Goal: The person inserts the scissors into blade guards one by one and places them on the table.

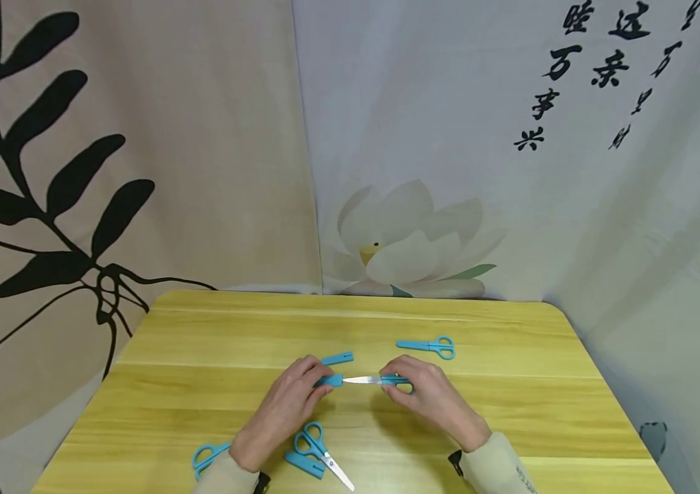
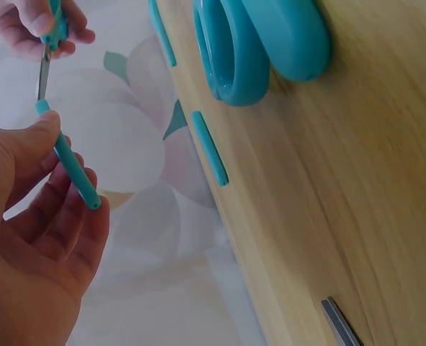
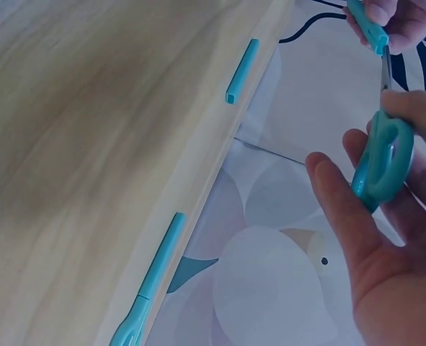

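My left hand [image 1: 291, 396] pinches a blue scissors cover [image 1: 334, 380] between thumb and fingers. From the right, my right hand [image 1: 429, 391] holds a pair of scissors [image 3: 380, 162] by its blue handles. The bare silver blades [image 1: 361, 380] point left, their tips right at the open end of the cover. In the left wrist view the cover [image 2: 76, 173] lies along the fingers, in line with the blades. Just behind the left hand, a second blue cover [image 1: 339, 358] lies on the wooden table [image 1: 480, 439].
Covered scissors [image 1: 427, 345] lie behind the right hand. Nearer the front are scissors with bare blades [image 1: 319, 449], beside another blue cover [image 1: 305, 464]. More blue-handled scissors [image 1: 204, 458] lie partly hidden by the left forearm. Printed curtains [image 1: 232, 151] hang behind the table.
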{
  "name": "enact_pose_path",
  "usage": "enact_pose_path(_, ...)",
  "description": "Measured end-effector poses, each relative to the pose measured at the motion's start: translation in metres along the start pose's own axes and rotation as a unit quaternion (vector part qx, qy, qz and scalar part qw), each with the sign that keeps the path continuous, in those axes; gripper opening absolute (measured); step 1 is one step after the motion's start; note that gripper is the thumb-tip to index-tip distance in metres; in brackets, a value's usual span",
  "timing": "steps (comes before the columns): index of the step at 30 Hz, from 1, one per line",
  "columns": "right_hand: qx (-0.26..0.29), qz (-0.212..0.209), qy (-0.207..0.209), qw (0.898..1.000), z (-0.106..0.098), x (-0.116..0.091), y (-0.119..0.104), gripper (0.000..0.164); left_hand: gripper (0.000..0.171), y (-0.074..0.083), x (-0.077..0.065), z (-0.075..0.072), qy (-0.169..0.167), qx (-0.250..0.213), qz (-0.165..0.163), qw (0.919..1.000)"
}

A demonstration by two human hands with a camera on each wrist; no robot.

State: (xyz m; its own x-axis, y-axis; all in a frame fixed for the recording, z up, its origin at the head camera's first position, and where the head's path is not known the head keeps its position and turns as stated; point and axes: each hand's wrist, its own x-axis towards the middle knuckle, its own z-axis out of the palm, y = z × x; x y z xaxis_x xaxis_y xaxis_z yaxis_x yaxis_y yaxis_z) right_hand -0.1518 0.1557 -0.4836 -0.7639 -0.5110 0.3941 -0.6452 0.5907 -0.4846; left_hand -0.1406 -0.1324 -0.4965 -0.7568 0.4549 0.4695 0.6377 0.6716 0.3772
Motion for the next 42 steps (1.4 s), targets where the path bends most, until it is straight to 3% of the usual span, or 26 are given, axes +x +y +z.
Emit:
enact_pose_path(8, -0.007, -0.008, 0.000, 1.000, -0.001, 0.002, -0.002, 0.016, 0.017, 0.003, 0.002, 0.001, -0.010, -0.017, -0.017, 0.9996)
enact_pose_path(13, -0.044, -0.014, 0.000, 0.999, -0.002, 0.003, -0.003, 0.022, 0.016, 0.004, 0.004, 0.002, -0.014, -0.016, -0.014, 0.9997)
enact_pose_path(17, -0.075, -0.025, -0.002, 0.997, -0.003, 0.003, -0.005, 0.027, 0.015, 0.005, 0.006, 0.002, -0.011, -0.010, 0.002, 0.9999)
enact_pose_path(25, -0.082, -0.056, 0.008, 0.995, -0.006, 0.007, -0.008, 0.016, 0.014, 0.007, 0.011, 0.002, -0.004, 0.012, 0.040, 0.9991)
enact_pose_path(42, -0.084, -0.057, 0.009, 0.995, -0.009, 0.009, -0.011, 0.015, 0.013, 0.012, 0.019, 0.003, 0.003, 0.029, 0.078, 0.9965)
